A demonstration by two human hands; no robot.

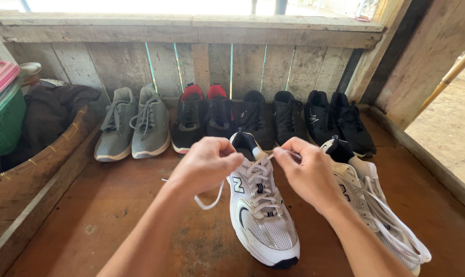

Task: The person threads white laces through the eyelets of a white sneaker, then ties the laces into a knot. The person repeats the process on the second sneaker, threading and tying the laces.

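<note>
A white mesh sneaker with black trim (263,215) stands on the brown floor, toe towards me. My left hand (207,164) pinches one white lace end (212,200) near the shoe's tongue, and the lace loops down below my wrist. My right hand (307,172) pinches the other lace end just right of the tongue. Both hands hover over the top eyelets, close together. The matching second white sneaker (376,210) lies right of my right forearm with its laces loose.
Along the plank wall stand a grey pair (132,125), a black pair with red lining (201,118), and two black pairs (271,118) (337,123). A woven basket with dark cloth (43,154) and a green basket with pink lid (4,110) sit left. A raised floor edge (432,164) runs right.
</note>
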